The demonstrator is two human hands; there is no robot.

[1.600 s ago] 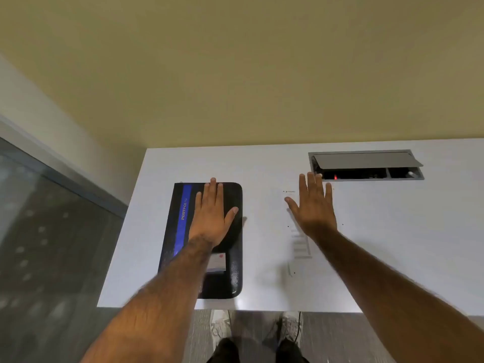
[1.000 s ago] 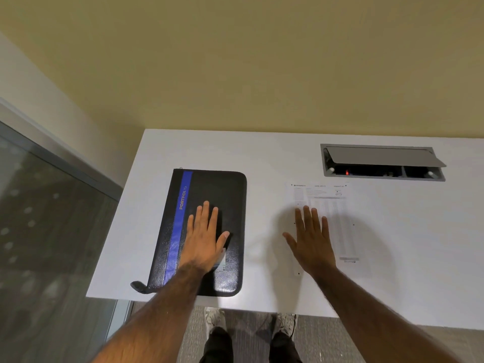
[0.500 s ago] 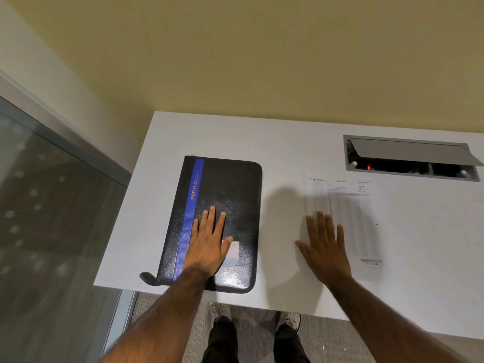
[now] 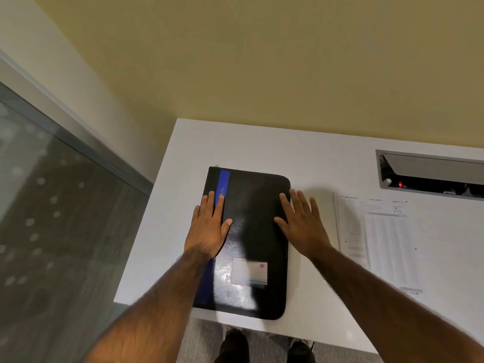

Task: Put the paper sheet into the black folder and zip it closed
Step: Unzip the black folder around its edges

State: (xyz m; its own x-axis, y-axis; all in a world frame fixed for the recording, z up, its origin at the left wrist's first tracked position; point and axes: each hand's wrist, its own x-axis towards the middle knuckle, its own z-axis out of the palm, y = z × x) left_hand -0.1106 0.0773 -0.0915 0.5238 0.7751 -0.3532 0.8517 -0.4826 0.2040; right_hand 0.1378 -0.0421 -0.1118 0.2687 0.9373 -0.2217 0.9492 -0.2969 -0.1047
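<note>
Bare forearms [image 4: 157,305], dark trousers [image 4: 233,347], light shoes [image 4: 301,339].

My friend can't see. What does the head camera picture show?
Two bare hands, left hand and right hand, lie flat and open on a closed black folder on a white table. A printed paper sheet lies to its right, untouched.

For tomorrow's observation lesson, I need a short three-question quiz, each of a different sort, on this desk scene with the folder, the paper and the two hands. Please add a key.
1. True or false: the paper sheet is already inside the black folder.
2. Where is the right hand? A) flat on the paper sheet B) at the folder's right edge C) inside the desk's cable hatch
3. Fill in: the left hand lies flat over the folder's ____ stripe.

Key: 1 false, the sheet lies on the desk beside the folder; 2 B; 3 blue.
</note>
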